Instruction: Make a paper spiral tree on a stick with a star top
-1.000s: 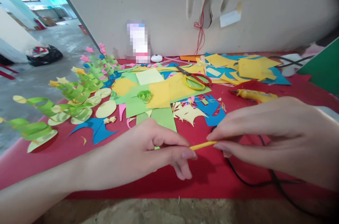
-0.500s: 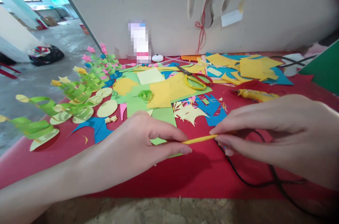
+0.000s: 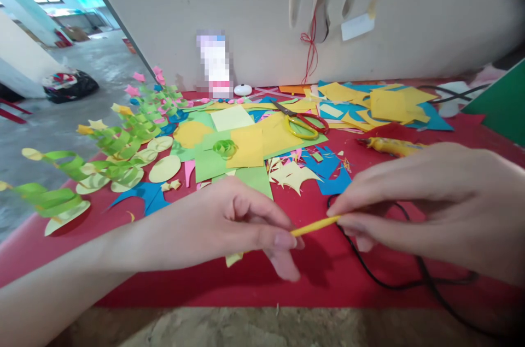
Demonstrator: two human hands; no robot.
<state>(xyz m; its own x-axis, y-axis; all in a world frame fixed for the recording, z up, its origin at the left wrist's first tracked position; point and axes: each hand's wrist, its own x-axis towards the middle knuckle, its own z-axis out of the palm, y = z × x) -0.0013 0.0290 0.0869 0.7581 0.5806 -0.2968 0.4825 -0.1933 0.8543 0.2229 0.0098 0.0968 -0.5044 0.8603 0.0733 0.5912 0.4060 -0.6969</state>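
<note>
A thin yellow paper strip point(image 3: 315, 225) stretches between my two hands above the red tabletop, tilted slightly up to the right. My left hand point(image 3: 241, 224) pinches its left end between thumb and fingers, the lower fingers hanging loosely beneath. At the other end, the thumb and forefinger of my right hand point(image 3: 414, 205) are closed on the strip. A pale yellow-green paper piece point(image 3: 234, 259) pokes out under my left hand; whether it joins the strip is hidden.
Green paper spirals on pale discs point(image 3: 68, 218) line the left side. Scissors point(image 3: 301, 122) lie on coloured sheets, near paper scraps point(image 3: 292, 175). A yellow glue gun point(image 3: 394, 146) and a black cable point(image 3: 369, 276) are at right. A blurred phone point(image 3: 215, 65) leans on the back panel.
My left hand has turned and dropped slightly, its lower fingers now showing below the thumb. The strip slants more, and a pale piece shows beneath the hand.
</note>
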